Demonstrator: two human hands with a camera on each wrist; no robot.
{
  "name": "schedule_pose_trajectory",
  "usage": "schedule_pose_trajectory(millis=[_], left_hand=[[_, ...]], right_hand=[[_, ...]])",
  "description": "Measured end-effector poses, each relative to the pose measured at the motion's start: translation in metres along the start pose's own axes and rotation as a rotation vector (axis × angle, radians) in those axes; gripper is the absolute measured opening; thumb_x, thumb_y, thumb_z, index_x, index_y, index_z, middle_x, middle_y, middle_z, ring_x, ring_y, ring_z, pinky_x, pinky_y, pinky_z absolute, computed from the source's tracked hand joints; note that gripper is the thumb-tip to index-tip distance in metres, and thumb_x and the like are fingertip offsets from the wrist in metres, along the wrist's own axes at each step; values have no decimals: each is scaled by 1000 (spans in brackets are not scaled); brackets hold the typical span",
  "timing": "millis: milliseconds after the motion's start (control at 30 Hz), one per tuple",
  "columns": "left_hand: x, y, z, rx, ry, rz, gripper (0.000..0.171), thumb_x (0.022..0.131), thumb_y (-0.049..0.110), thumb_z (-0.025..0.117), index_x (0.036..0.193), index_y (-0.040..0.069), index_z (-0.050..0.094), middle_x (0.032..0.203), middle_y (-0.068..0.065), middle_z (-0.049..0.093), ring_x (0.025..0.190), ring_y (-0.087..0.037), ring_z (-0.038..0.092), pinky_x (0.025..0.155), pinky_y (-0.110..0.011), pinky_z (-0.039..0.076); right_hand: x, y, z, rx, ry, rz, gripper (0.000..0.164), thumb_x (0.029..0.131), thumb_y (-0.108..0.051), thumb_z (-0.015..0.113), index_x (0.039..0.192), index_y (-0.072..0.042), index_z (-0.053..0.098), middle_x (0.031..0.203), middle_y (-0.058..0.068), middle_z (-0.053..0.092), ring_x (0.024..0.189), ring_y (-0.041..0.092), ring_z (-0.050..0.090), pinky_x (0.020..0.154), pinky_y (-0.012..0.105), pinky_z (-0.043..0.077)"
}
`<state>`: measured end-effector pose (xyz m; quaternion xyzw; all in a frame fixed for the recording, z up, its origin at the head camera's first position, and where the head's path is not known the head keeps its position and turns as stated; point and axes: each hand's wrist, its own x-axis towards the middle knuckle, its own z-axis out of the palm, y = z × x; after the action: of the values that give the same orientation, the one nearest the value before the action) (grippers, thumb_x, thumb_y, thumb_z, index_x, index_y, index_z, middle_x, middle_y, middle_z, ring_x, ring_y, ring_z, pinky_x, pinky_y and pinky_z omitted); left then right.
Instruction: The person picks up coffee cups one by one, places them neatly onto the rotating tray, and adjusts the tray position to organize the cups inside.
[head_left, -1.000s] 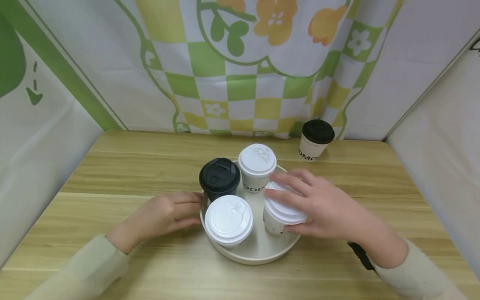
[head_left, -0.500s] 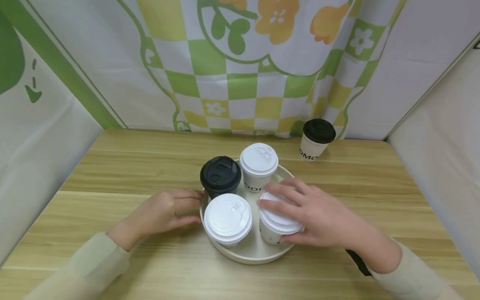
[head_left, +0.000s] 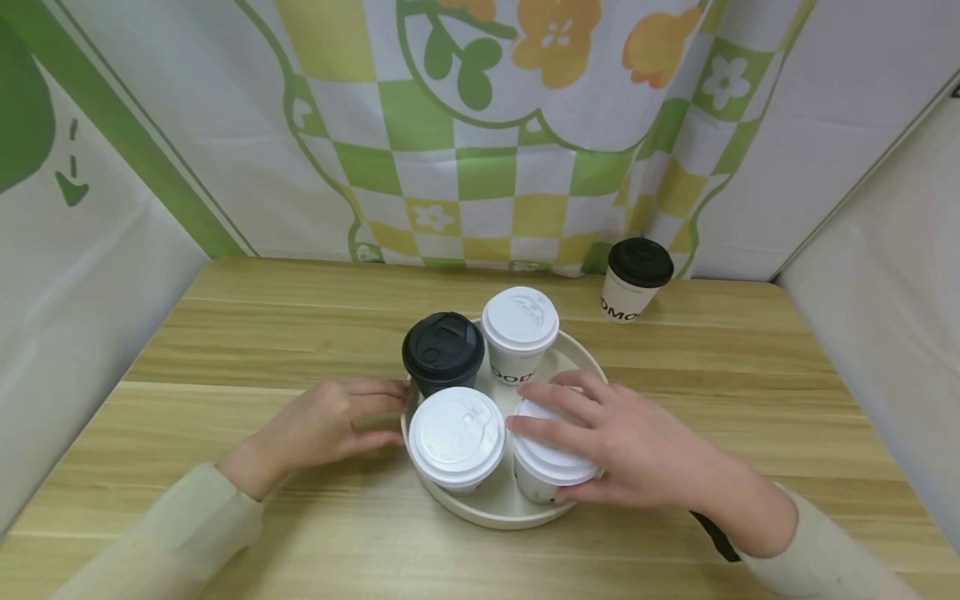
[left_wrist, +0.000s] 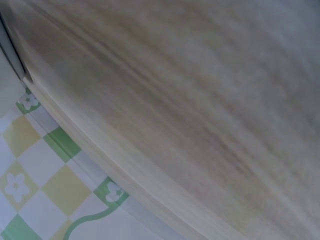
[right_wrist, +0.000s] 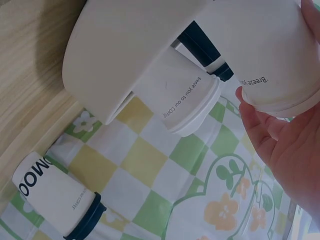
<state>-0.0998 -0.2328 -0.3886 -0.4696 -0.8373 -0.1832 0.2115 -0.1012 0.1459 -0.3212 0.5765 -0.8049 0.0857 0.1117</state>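
My right hand (head_left: 630, 442) grips a white-lidded paper coffee cup (head_left: 536, 483), fingers over the lid and thumb low on its near side. This cup is at the front right of a round cream tray (head_left: 504, 524). Also on the tray are a black coffee cup (head_left: 444, 350), a white-lidded cup (head_left: 457, 437) at front left and another white-lidded cup (head_left: 520, 321) at the back. The right wrist view shows the gripped cup (right_wrist: 275, 50) close up beside the tray wall (right_wrist: 115, 55). My left hand (head_left: 322, 429) touches the tray's left rim with extended fingers, their tips partly hidden.
A white cup with a black lid (head_left: 637, 279) stands off the tray, at the back right of the wooden table (head_left: 262, 325). Behind the table hangs a checked, flowered cloth (head_left: 487, 175). White cloth walls flank both sides. Only tabletop and cloth appear in the left wrist view.
My right hand has brought its cup toward me and slightly left across the tray, closer to the front-left cup. The left hand stays at the rim.
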Motion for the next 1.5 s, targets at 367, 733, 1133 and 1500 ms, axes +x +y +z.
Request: schedule_pose_trajectory(millis=[367, 733, 1133, 1500], left_hand=[[0, -1, 2, -12, 1, -2, 37, 73, 29, 85, 100, 6, 74, 110, -10, 75, 100, -24, 73, 84, -34, 63], [-2, -2, 4, -10, 0, -15, 38, 70, 27, 87, 100, 7, 74, 110, -11, 75, 100, -24, 73, 85, -35, 62], [1, -3, 2, -9, -13, -25, 40, 67, 26, 88, 100, 7, 75, 111, -11, 75, 102, -24, 73, 86, -33, 62], [0, -6, 1, -15, -29, -32, 41, 69, 25, 87, 103, 7, 74, 112, -11, 75, 101, -25, 73, 84, -36, 63]], right_hand=[[-2, -4, 5, 2, -23, 5, 87, 74, -54, 82, 149, -31, 44, 152, 1, 46, 127, 26, 48, 84, 46, 59], [-4, -6, 11, 3, -23, -2, 90, 72, -53, 83, 149, -32, 42, 151, 1, 46, 127, 26, 49, 88, 45, 59], [-5, -6, 10, -7, -25, 0, 91, 73, -53, 83, 151, -32, 40, 153, 1, 45, 128, 26, 47, 85, 45, 59], [-5, -7, 10, -53, -55, 9, 92, 73, -56, 81, 152, -35, 38, 155, 1, 42, 133, 30, 45, 86, 47, 59]])
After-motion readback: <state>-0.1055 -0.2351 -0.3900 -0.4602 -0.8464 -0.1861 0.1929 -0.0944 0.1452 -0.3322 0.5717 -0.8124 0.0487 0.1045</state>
